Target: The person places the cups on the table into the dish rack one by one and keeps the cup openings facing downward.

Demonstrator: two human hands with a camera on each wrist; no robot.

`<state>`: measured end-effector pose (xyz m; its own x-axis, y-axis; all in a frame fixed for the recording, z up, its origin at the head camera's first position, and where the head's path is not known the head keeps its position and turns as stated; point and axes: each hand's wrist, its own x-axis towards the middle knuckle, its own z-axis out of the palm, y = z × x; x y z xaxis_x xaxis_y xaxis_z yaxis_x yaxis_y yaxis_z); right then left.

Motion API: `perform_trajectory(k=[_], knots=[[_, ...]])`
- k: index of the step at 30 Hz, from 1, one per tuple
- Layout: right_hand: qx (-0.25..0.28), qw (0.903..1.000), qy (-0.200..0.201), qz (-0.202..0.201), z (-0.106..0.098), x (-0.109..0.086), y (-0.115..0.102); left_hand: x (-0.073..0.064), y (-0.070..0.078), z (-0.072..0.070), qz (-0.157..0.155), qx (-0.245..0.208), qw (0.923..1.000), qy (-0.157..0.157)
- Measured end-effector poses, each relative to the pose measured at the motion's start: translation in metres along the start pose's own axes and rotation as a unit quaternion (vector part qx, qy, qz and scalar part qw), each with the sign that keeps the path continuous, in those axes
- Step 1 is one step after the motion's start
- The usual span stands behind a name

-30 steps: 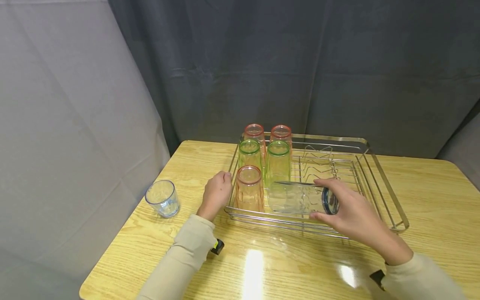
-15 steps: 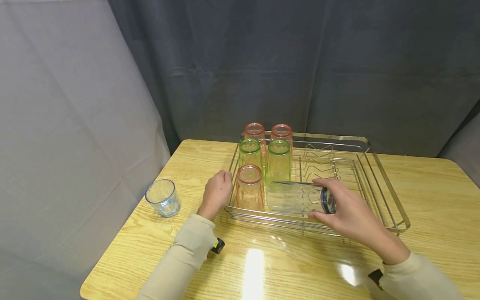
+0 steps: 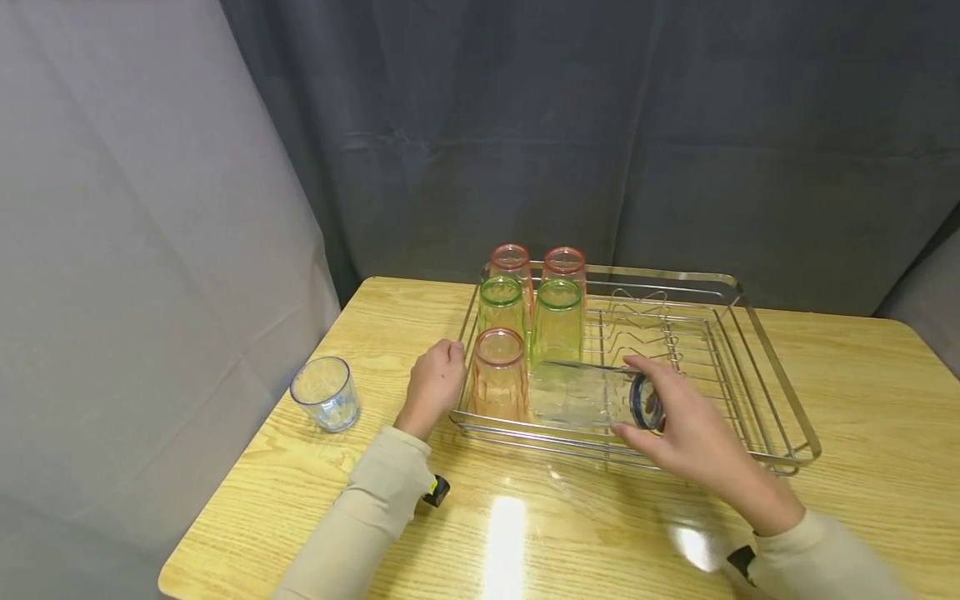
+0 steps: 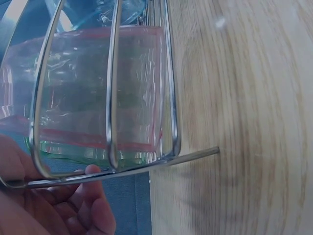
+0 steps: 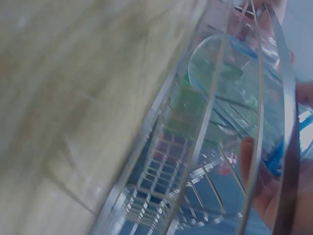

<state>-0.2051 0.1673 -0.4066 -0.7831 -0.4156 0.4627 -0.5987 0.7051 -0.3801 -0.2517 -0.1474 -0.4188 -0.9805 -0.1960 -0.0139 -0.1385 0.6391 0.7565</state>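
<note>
My right hand (image 3: 686, 425) grips a clear, blue-tinted tall glass (image 3: 577, 396) by its thick blue base, with the thumb at the near side and fingers at the far side. The glass lies nearly sideways inside the front of a wire dish rack (image 3: 660, 273), its mouth toward the left. In the right wrist view the rack's wires partly cover this glass (image 5: 234, 83). My left hand (image 3: 435, 383) holds the rack's left side; in the left wrist view its fingers (image 4: 100, 213) curl about the wire. Beside it an orange-pink glass (image 3: 498, 383) stands upside down in the rack.
Behind the orange-pink glass stand two upside-down green glasses (image 3: 558, 329) and two pink-red ones (image 3: 511, 260). A short blue-rimmed glass (image 3: 326, 396) stands upright on the wooden table (image 3: 465, 517), left of the rack. Wavy wire dividers (image 3: 637, 308) fill the rack's middle.
The right hand has moved slightly left with the blue-tinted glass, bringing its mouth closer to the orange-pink glass. The left hand has stayed on the rack.
</note>
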Motion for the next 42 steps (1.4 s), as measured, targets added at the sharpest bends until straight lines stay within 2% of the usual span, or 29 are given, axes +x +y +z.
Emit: perform_trajectory(k=[7, 14, 23, 32, 38, 42], knots=[[0.021, 0.999, 0.02, 0.034, 0.007, -0.007, 0.0, -0.001, 0.001, 0.0, 0.002, -0.002, 1.0, -0.007], [0.01, 0.9991, 0.03, 0.028, 0.01, -0.007, 0.001, -0.001, -0.001, 0.002, 0.01, 0.001, 0.9998, 0.014], [0.014, 0.9982, 0.055, 0.019, 0.011, -0.005, -0.002, 0.001, 0.0, 0.003, 0.011, 0.01, 0.9997, 0.017], [0.017, 0.991, 0.108, 0.077, 0.022, -0.004, -0.013, 0.0, -0.001, 0.002, 0.015, 0.001, 0.9998, 0.009], [-0.002, 0.9924, 0.108, 0.058, 0.024, -0.003, -0.012, -0.002, -0.001, 0.001, 0.012, -0.004, 0.9999, 0.003], [0.002, 0.9912, 0.129, 0.031, 0.025, -0.003, -0.011, -0.001, -0.002, 0.0, 0.013, -0.01, 0.9999, -0.003]])
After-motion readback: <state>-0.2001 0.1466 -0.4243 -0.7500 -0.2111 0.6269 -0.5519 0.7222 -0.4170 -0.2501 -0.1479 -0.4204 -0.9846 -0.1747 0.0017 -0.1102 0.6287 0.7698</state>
